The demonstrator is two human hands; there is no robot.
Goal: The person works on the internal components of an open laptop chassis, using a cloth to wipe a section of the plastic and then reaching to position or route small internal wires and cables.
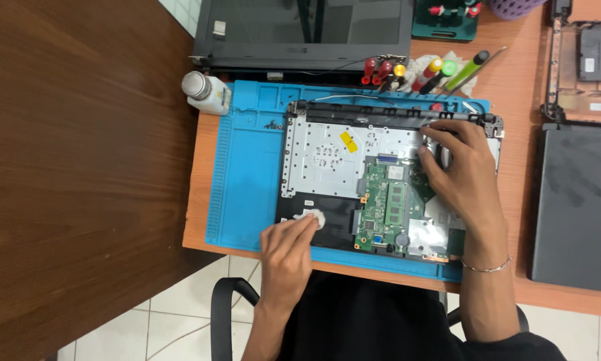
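- One opened laptop base (354, 167) lies on one blue work mat (244, 174), its green circuit board (387, 204) bared in the lower right part.
- The left hand (288, 244) comes in at the base's lower left corner, fingers pressed together on one small white wad (312, 217) against the black panel there.
- The right hand (462, 170) lies flat on the base's upper right part, fingers spread and bent over the parts beside the board; one thin bracelet (488, 267) circles its wrist.
- One yellow sticker (348, 141) sits on the base's silver plate, above and left of the board.
- One small white bottle (205, 91) stands off the base's upper left, at the mat's corner.
- One bunch of screwdrivers (421, 72) lies above the base.
- One dark laptop lid (578, 204) rests on the table (514, 73), right of the base.
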